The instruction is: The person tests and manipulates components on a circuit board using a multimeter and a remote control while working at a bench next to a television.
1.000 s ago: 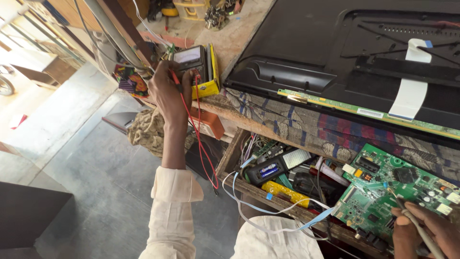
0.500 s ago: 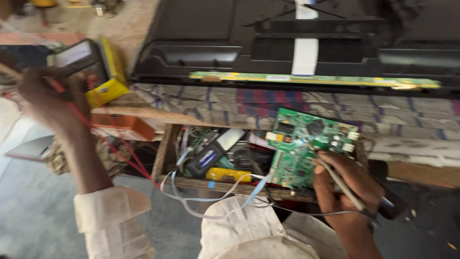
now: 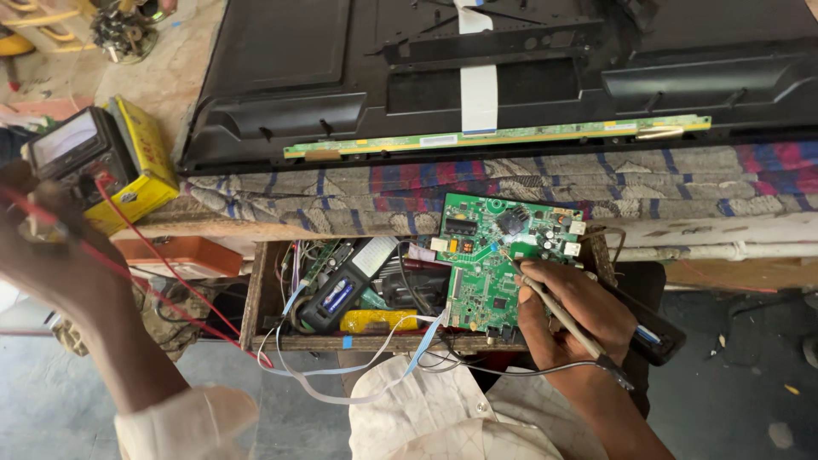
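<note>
— Workshop bench (image 3: 183, 60) is crowded; what's in the hands?

— Over the open wooden drawer (image 3: 256, 298) under the bench's front edge, the right hand (image 3: 569, 317) is closed round a slim metal probe (image 3: 545, 298), tip touching the green circuit board (image 3: 503, 255) that leans in the drawer's right end.

— And the left hand (image 3: 47, 243)?

— Raised by the bench's left corner, blurred, fingers curled against red leads (image 3: 162, 290) running from the black multimeter (image 3: 77, 149). Whether it really grips them, I cannot tell.

— Any packaging?

— A yellow oblong box (image 3: 149, 166) just beside the meter, an orange case (image 3: 183, 255) below it, and a yellow flat label (image 3: 379, 321) among the drawer's clutter; print too small to read.

— Behind that?

— A striped cloth (image 3: 409, 192) along the edge, then a black television back (image 3: 511, 68) with a white ribbon cable (image 3: 479, 81) and a green strip board (image 3: 503, 136); its top is cut off.
</note>
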